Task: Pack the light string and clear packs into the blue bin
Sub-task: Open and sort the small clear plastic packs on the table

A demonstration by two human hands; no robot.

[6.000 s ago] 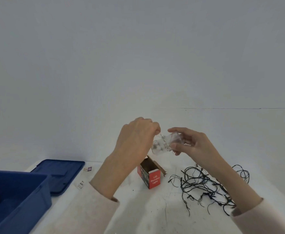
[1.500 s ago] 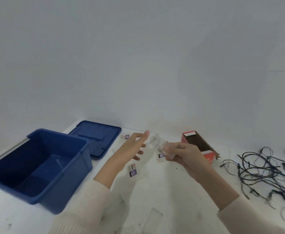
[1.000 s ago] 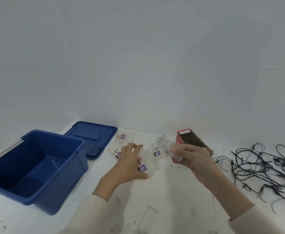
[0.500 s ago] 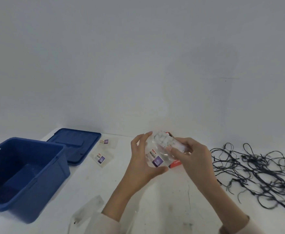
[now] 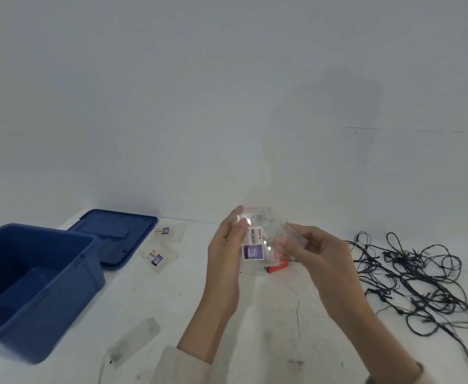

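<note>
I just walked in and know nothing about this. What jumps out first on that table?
Two bare hands, the left hand and right hand, hold a clear pack with a purple label up between them at the centre. At the left edge stands an open blue bin, with its lid lying flat behind it. On the right sprawls a loose tangle of dark light string.

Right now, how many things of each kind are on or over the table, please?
Blue bin: 1
Blue lid: 1
Labelled clear packs: 3 ( held,)
Empty clear sleeve: 1
Red box: 1
Light string: 1
Total: 8
</note>
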